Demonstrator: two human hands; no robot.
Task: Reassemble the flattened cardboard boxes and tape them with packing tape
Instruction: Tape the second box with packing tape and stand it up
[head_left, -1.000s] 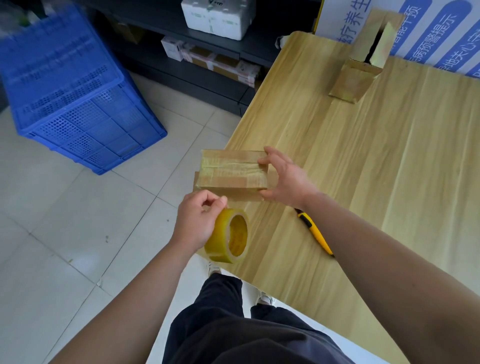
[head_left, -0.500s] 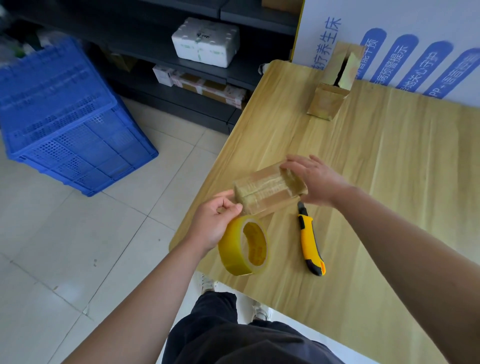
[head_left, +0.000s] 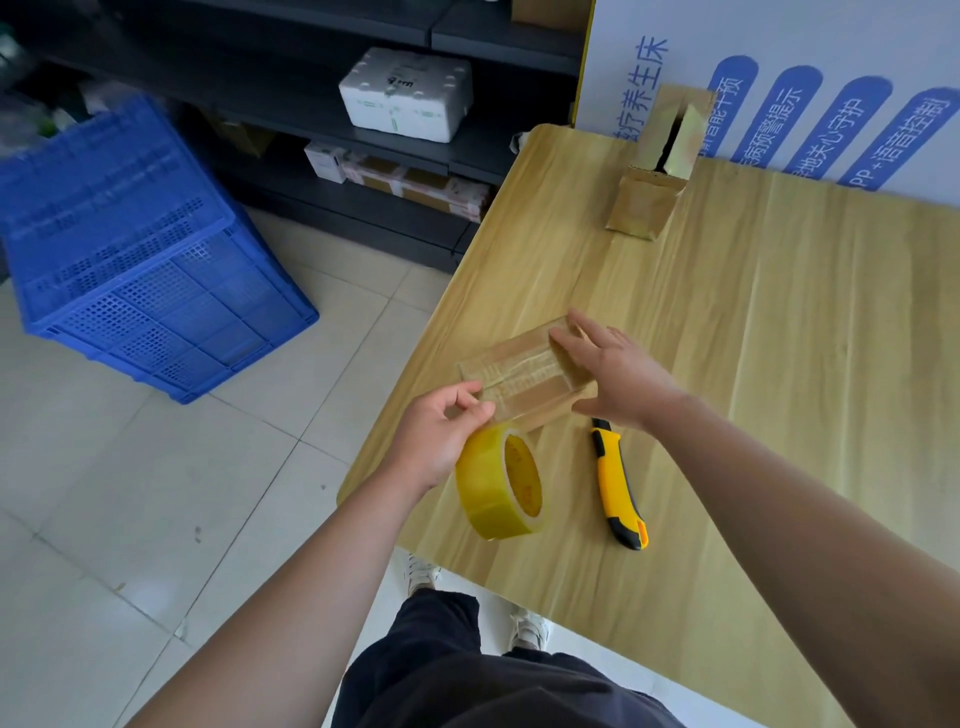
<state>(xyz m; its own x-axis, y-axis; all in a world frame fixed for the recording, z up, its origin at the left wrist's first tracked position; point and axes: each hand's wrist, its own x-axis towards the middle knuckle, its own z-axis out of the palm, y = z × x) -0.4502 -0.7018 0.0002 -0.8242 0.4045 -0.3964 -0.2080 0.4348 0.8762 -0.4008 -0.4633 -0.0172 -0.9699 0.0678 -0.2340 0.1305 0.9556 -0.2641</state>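
Observation:
A small cardboard box (head_left: 519, 376), wrapped in clear tape, lies on the wooden table (head_left: 779, 364) near its left edge. My right hand (head_left: 618, 379) rests on the box's right end with straight fingers. At the box's near left corner my left hand (head_left: 441, 436) pinches the tape with curled fingers. The yellow roll of packing tape (head_left: 501, 480) sits right under that hand. A second cardboard box (head_left: 654, 171) stands at the back of the table, its top flaps up.
A yellow and black utility knife (head_left: 618, 483) lies on the table just right of the roll. A printed white board (head_left: 831, 62) stands behind the table. A blue plastic crate (head_left: 140, 260) sits on the tiled floor at left, before dark shelves holding a foam box (head_left: 408, 93).
The box has come from over the table's edge onto the tabletop and turned. My right hand now lies flat on it, and my left hand followed with the roll.

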